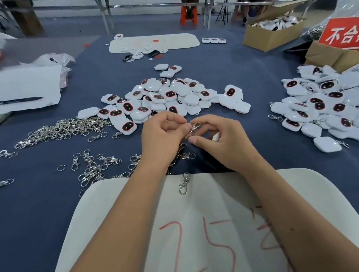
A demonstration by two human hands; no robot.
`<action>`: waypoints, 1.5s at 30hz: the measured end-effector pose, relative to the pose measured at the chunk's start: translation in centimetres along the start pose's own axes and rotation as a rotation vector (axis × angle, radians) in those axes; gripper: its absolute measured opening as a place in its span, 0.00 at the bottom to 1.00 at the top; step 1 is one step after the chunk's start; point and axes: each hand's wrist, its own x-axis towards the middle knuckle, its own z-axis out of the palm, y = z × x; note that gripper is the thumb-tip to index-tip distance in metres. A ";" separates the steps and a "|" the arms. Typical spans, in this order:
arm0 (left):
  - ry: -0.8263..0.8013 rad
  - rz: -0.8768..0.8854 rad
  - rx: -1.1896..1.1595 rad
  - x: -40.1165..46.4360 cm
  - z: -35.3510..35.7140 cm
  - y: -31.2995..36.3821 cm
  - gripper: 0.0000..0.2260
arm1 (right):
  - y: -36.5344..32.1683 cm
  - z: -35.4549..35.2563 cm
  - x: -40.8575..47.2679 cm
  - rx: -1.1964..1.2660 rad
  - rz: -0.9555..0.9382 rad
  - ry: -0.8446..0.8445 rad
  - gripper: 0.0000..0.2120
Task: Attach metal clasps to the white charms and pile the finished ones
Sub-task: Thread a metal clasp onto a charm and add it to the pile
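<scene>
My left hand (163, 134) pinches a silver metal clasp (194, 126) at its fingertips, over the blue cloth. My right hand (218, 142) curls round a white charm (216, 136), mostly hidden in the palm, and its fingertips meet the clasp. Beyond my hands lies a heap of white charms with dark red-rimmed faces (170, 97). A second, larger pile of charms with clasps on them (329, 108) spreads at the right. Loose silver clasps (64, 130) are scattered to the left, and one clasp (184, 184) lies on the white board.
A white board with red writing (210, 233) lies under my forearms. Paper with a black pen (13, 101) sits at the left. Cardboard boxes (270, 36) and a red sign (355, 33) stand at the back right. Another white board (155, 41) lies farther back.
</scene>
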 end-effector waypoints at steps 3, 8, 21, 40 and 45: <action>-0.050 -0.079 -0.168 0.0 0.2 0.0 0.09 | 0.1 0.0 0.0 0.030 0.014 0.015 0.04; -0.016 0.017 -0.018 0.1 0.4 -0.2 0.07 | 0.2 -0.3 0.0 0.117 0.037 0.051 0.02; -0.143 -0.046 -0.074 0.1 0.4 -0.3 0.04 | 0.5 -0.3 0.1 0.154 0.009 0.193 0.06; -0.157 -0.057 -0.112 -0.1 0.5 0.0 0.05 | 0.7 -0.7 0.1 0.267 0.005 0.130 0.05; -0.109 -0.001 -0.065 -0.1 0.6 0.0 0.05 | 0.6 -0.5 0.1 0.217 0.057 0.156 0.05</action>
